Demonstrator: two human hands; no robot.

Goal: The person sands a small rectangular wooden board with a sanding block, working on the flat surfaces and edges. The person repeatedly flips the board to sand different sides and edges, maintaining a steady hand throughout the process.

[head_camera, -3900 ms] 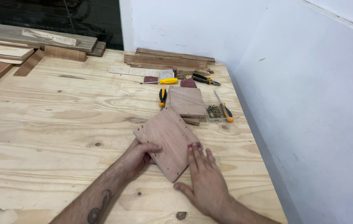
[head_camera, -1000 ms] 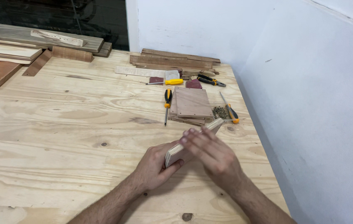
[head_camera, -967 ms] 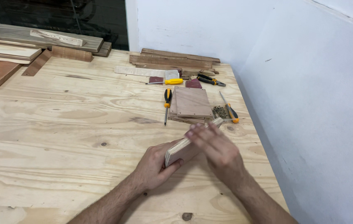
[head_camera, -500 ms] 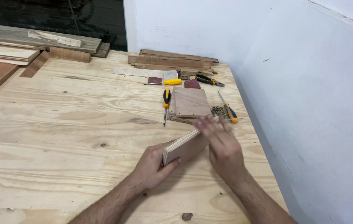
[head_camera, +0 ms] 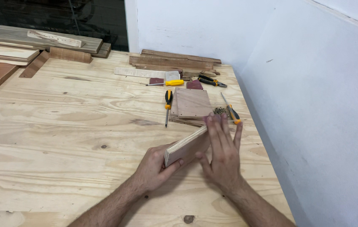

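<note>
Plywood panel (head_camera: 186, 147) stood on edge on the table (head_camera: 61, 126), left hand (head_camera: 156, 166) gripping its near end; right hand (head_camera: 223, 151) lay open, seemingly flat against its far face.

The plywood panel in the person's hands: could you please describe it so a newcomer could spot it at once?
On the pale workbench, near its right edge, both hands meet. The left hand and right hand hold a plywood panel on edge; the stacked panels behind lie flat.

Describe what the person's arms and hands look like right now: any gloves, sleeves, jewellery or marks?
Both are bare. The left hand and right hand wear no gloves, rings or watch, and no sleeves reach the forearms, which are hairy. No tattoo or other mark shows from this angle. Fingernails are short and plain.
</note>
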